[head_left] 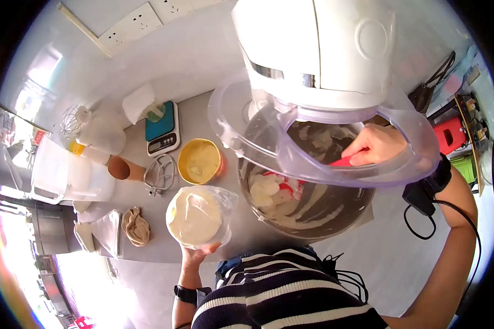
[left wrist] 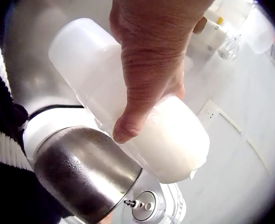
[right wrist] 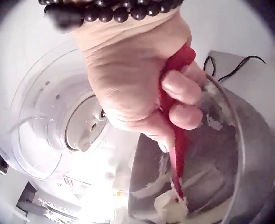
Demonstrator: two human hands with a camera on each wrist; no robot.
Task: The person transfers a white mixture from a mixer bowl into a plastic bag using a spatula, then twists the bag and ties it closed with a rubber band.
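My right hand (head_left: 380, 146) grips a red spatula (right wrist: 176, 154), its fingers curled round the handle. Inside the metal mixing bowl (head_left: 335, 211), the spatula's lower end touches white cream (head_left: 264, 193). Cream streaks the bowl's inner wall. Above the bowl sits the mixer (head_left: 318, 49) with a clear splash guard (head_left: 233, 123). With my left hand (left wrist: 149, 70) I hold a translucent container (left wrist: 88, 56) of white cream, thumb across its side; the left wrist view shows it tilted. In the head view the left hand (head_left: 195, 255) is below the container, partly hidden by it.
On the grey counter (head_left: 148, 241), left of the bowl, stand a yellow-rimmed tin (head_left: 200, 160), a scale (head_left: 163, 143), a coiled cable (head_left: 162, 174) and a brown cloth (head_left: 135, 226). Farther left are a clear tub (head_left: 66, 170) and a whisk (head_left: 71, 122). Wall sockets (head_left: 132, 32) are behind.
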